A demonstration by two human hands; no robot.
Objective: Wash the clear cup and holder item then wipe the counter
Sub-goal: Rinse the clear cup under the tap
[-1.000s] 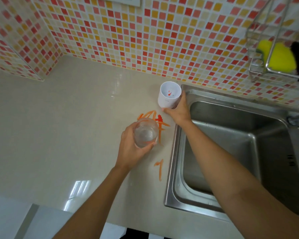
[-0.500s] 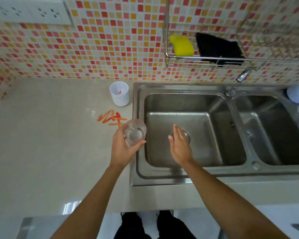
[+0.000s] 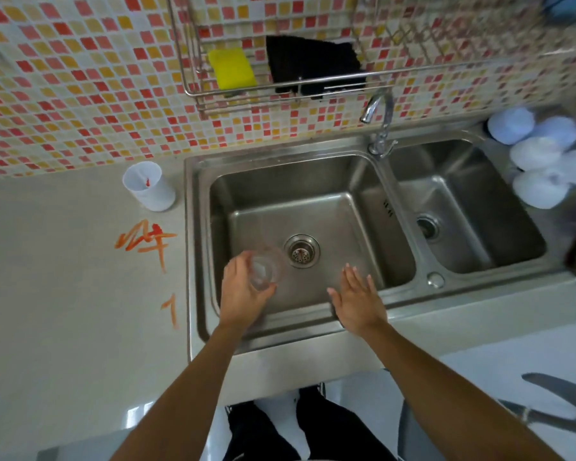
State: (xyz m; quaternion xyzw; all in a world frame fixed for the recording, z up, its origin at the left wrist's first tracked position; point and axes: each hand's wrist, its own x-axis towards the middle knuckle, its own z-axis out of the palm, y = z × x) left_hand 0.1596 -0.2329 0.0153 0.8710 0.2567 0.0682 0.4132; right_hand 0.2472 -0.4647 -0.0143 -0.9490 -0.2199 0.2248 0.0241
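Over the left basin of the double stainless-steel sink (image 3: pixel 363 201), the small clear drinking glass (image 3: pixel 265 269) is held in the left hand (image 3: pixel 243 294), whose fingers and thumb are curled round its wall; the glass is blurred and see-through, so whether anything is in it cannot be told. Just right of it the right hand (image 3: pixel 358 301) hovers over the same basin with its fingers straight and slightly spread, holding nothing. Beyond the glass lies the round metal drain strainer (image 3: pixel 301 251) in the basin floor. On the pale beige counter (image 3: pixel 64 294) left of the sink stands the white cylindrical plastic holder (image 3: pixel 148 191), upright against the tiled wall, with a red smear on its inner wall. Between it and the near edge run orange-red streaks of sauce (image 3: pixel 147 242), with a smaller streak closer to the person. A curved chrome tap (image 3: pixel 379 124) rises between the two basins. Above, a wire rack (image 3: pixel 280 91) on the mosaic wall holds a yellow sponge (image 3: pixel 233 68) and a black cloth (image 3: pixel 313 64), the cloth partly draped over the rack's front rail. At the far right, several pale blue-white round things (image 3: pixel 539 161) sit beside the right basin, too blurred to identify, and a dark object is cut off by the frame edge.
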